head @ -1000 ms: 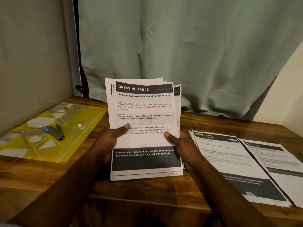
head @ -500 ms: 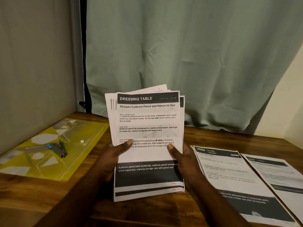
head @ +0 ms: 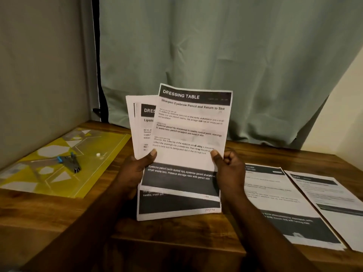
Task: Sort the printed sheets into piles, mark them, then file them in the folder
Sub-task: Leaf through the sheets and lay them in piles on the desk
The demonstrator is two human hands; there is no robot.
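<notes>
White top sheet (head: 190,130) pinched between right hand (head: 229,170) fingers (head: 215,155); left hand (head: 135,170) grips stack (head: 176,208).

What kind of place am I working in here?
Probably a desk corner in a home room: a wooden table, a curtain behind it, sheets and a yellow folder laid out.

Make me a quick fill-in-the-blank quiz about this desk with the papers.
The right hand pinches the top white printed sheet, headed ____ TABLE.
The yellow plastic folder lies ____ of the stack in the left hand.
____ more printed sheets lie flat on the brown wooden table.
Missing: DRESSING; left; Two.
</notes>
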